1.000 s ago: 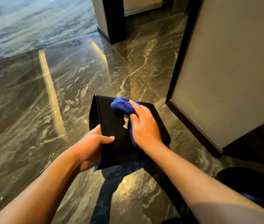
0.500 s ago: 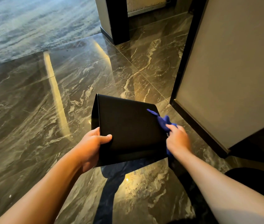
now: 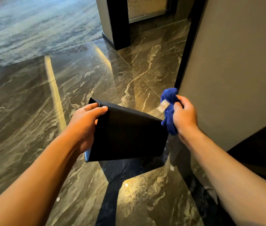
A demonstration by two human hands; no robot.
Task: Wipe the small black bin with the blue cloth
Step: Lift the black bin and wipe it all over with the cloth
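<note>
Black bin (image 3: 125, 137) in left hand (image 3: 85, 124), blue cloth (image 3: 169, 110), unreadable white tag (image 3: 163, 106)

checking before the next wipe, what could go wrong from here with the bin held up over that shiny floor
1. The left hand alone holds the small black bin, pinching one edge above the marble floor; it could slip and drop.
2. The blue cloth is bunched in the right hand, beside the bin rather than on it, with a white tag sticking out that might drag across the surface.

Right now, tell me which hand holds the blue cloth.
The right hand, bunching the blue cloth just off the bin's right edge. The left hand grips the small black bin at its upper left corner instead.
</note>
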